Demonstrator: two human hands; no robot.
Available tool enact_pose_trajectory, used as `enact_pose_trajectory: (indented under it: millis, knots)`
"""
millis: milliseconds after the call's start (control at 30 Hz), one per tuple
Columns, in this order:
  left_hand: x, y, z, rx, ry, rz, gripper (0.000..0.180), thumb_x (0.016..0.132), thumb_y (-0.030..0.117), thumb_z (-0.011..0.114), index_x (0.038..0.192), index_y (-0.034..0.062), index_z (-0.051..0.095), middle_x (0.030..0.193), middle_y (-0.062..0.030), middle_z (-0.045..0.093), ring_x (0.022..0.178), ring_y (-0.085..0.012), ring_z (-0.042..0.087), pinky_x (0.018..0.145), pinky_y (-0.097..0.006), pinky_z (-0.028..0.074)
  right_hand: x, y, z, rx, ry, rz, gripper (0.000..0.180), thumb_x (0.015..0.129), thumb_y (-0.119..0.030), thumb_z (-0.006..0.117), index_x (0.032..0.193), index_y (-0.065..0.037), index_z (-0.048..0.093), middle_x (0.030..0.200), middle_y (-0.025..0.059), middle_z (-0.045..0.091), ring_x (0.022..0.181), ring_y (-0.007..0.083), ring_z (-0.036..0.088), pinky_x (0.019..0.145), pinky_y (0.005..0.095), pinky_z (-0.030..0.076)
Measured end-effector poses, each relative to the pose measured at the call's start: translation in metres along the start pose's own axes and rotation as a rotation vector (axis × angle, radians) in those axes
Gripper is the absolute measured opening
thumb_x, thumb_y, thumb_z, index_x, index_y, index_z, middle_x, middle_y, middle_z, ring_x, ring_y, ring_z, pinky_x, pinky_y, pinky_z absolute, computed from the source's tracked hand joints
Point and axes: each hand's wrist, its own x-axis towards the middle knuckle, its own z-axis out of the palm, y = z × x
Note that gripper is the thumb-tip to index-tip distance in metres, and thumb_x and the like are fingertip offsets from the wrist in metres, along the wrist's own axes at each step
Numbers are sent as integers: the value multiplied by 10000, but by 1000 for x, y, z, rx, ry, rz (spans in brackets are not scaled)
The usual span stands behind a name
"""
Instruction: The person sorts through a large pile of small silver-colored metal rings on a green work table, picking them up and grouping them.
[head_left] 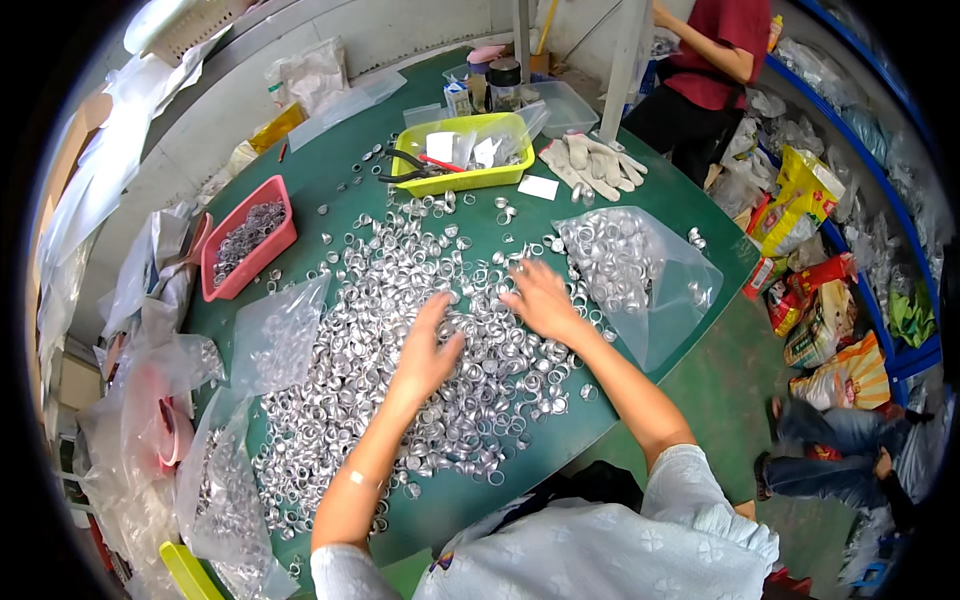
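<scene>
A wide heap of small silvery metal rings (345, 400) covers the middle of the green table (620, 400). Over the heap's centre is my left hand (428, 355), its thumb and fingers apart, with nothing seen in it. Farther right, my right hand (543, 300) touches the rings at the heap's edge; its fingers are spread and partly bent, and their tips are partly hidden among the rings. Just right of that hand lies a clear plastic bag (625, 265) of similar rings. Left of the heap rests a flat clear bag (278, 338) with more small pieces.
A pink basket (283, 238) holds rings at the left. Toward the back are a yellow-green tray (465, 185) with black-handled pliers (405, 172), white gloves (597, 165) and a lidded jar (504, 85). A metal post (625, 70) rises there. Another person (715, 60) stands beyond; filled shelves line the right.
</scene>
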Motion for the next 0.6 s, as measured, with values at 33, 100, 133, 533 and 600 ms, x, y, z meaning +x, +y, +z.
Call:
enact_pose_trajectory:
  millis: [33, 100, 133, 533, 600]
  knots:
    - [20, -2, 15, 132, -18, 107, 559, 801, 121, 616, 1311, 49, 400, 1382, -179, 360, 1276, -328, 342, 1061, -389, 273, -6, -1, 12, 27, -64, -36, 576, 841, -387, 556, 1257, -7, 436, 1382, 235, 299, 1273, 428, 280, 1027, 490, 272]
    - [64, -16, 34, 153, -14, 199, 539, 801, 113, 599, 1297, 27, 407, 1364, -209, 363, 1239, -411, 353, 1029, -410, 314, -24, -32, 2, -106, 10, -167, 529, 851, -374, 552, 1226, -9, 481, 1380, 250, 288, 1298, 382, 270, 1040, 475, 265]
    - [80, -18, 40, 220, -7, 242, 518, 813, 112, 582, 1299, 50, 414, 1367, -192, 367, 1226, -426, 356, 1012, -420, 331, -26, -41, -10, -85, -76, -238, 530, 853, -374, 547, 1235, -13, 476, 1389, 236, 279, 1312, 369, 250, 1040, 473, 271]
    - [87, -27, 65, 304, -288, 321, 300, 829, 272, 559, 1097, 138, 584, 1272, -122, 427, 1171, -321, 400, 980, -479, 305, -10, 20, -56, -472, 237, -137, 344, 737, -24, 543, 1080, -16, 546, 1242, 128, 457, 1182, 282, 422, 913, 400, 365]
    - [77, -19, 59, 288, -284, 352, 297, 806, 188, 586, 1099, 141, 585, 1275, -149, 425, 1150, -345, 421, 974, -441, 331, -3, 31, -63, -565, 279, -108, 357, 732, -15, 559, 1088, -37, 552, 1255, 113, 452, 1223, 277, 385, 914, 422, 344]
